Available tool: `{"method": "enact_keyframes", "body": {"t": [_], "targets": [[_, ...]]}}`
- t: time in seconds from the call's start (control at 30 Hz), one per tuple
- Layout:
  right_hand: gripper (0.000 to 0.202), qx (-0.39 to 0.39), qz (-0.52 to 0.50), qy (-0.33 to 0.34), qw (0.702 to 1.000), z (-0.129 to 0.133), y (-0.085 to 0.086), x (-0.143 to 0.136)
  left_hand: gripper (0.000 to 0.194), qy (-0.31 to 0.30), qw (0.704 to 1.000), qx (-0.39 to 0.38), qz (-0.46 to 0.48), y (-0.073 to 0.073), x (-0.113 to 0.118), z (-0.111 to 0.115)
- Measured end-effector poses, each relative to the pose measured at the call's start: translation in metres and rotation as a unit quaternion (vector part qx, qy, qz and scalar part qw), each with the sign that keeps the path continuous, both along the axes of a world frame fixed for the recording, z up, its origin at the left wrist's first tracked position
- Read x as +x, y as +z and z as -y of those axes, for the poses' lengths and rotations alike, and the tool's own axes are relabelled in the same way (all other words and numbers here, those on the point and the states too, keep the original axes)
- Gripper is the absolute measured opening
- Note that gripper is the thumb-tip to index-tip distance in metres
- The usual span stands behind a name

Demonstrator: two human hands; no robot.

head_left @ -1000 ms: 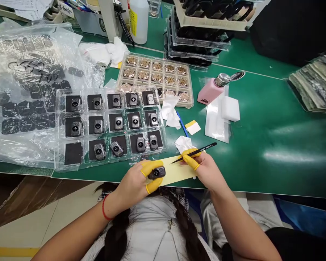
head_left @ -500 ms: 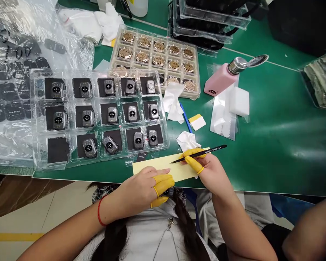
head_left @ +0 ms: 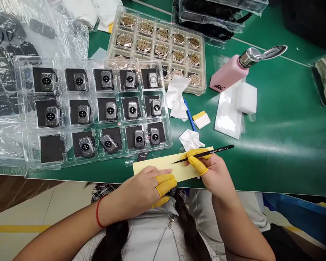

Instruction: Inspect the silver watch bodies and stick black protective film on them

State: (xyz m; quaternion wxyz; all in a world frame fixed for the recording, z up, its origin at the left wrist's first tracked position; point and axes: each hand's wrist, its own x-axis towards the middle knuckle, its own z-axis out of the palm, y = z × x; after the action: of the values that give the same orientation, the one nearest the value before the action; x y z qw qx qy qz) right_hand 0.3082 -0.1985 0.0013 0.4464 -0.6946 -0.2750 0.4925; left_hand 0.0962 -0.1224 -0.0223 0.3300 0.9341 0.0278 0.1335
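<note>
My left hand (head_left: 153, 185), with yellow finger cots on several fingers, curls over a dark smartwatch body (head_left: 173, 192) at the table's front edge. Most of that watch is hidden beneath the fingers. Its bare index finger stretches over a pale yellow sheet (head_left: 145, 166). In my right hand (head_left: 213, 166) are black tweezers (head_left: 218, 149), pinched between fingertips in yellow cots; their fine tip points left, over the sheet. Left of the hands, a clear plastic tray (head_left: 167, 134) carries rows of smartwatch bodies (head_left: 83, 114), backs up, on black squares. The front-left compartment shows only its black square (head_left: 52, 148).
Behind lies a second tray (head_left: 202, 74) of round gold-coloured watch parts. To the right stand a pink bottle (head_left: 228, 74) with its lid up and a white foam block (head_left: 246, 98). Crumpled wipes (head_left: 191, 139), a blue stick (head_left: 189, 115) and plastic-wrapped pieces (head_left: 5, 98) lie around.
The view has shifted slightly, so the trays and bottle sit differently in frame. Both hands keep nearly the same pose and hold. Another person's blurred arm at lower right has left view.
</note>
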Motion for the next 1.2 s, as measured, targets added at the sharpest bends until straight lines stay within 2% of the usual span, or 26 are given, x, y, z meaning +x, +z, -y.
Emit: {"method": "enact_keyframes", "body": {"t": [0.13, 0.2, 0.23, 0.27, 0.3, 0.37, 0.4, 0.47, 0.7, 0.9, 1.2], "targets": [[0.021, 0.016, -0.006, -0.021, 1.0, 0.0, 0.002, 0.003, 0.029, -0.006, 0.999, -0.049, -0.005, 0.004, -0.001, 0.0], [0.018, 0.052, -0.007, -0.042, 0.998, -0.001, 0.008, 0.003, 0.03, 0.035, 0.991, -0.131, -0.009, 0.009, -0.003, -0.002], [0.015, 0.078, -0.005, -0.058, 0.995, 0.0, 0.013, 0.002, 0.03, 0.074, 0.976, -0.202, -0.015, 0.011, -0.003, -0.003], [0.012, 0.107, -0.001, -0.076, 0.991, 0.0, 0.017, 0.0, 0.032, 0.118, 0.949, -0.29, -0.021, 0.014, -0.004, -0.005], [0.01, 0.133, 0.003, -0.093, 0.987, 0.001, 0.022, -0.003, 0.034, 0.158, 0.909, -0.385, -0.027, 0.017, -0.004, -0.007], [0.006, 0.167, 0.006, -0.107, 0.98, 0.002, 0.031, -0.011, 0.039, 0.2, 0.811, -0.549, -0.028, 0.022, -0.005, -0.012], [0.005, 0.172, 0.005, -0.103, 0.98, 0.003, 0.034, -0.016, 0.041, 0.203, 0.77, -0.604, -0.025, 0.024, -0.005, -0.014], [0.004, 0.162, 0.004, -0.085, 0.983, 0.004, 0.038, -0.027, 0.045, 0.199, 0.725, -0.659, -0.022, 0.028, -0.005, -0.018], [0.004, 0.148, 0.005, -0.036, 0.988, -0.003, 0.038, -0.05, 0.049, 0.221, 0.704, -0.675, -0.005, 0.036, -0.006, -0.014], [0.005, 0.141, 0.017, -0.035, 0.989, -0.003, 0.036, -0.052, 0.048, 0.229, 0.703, -0.673, -0.003, 0.036, -0.007, -0.011], [0.007, 0.141, 0.014, -0.04, 0.989, 0.0, 0.031, -0.051, 0.05, 0.233, 0.674, -0.701, 0.02, 0.033, -0.007, -0.009]]}}
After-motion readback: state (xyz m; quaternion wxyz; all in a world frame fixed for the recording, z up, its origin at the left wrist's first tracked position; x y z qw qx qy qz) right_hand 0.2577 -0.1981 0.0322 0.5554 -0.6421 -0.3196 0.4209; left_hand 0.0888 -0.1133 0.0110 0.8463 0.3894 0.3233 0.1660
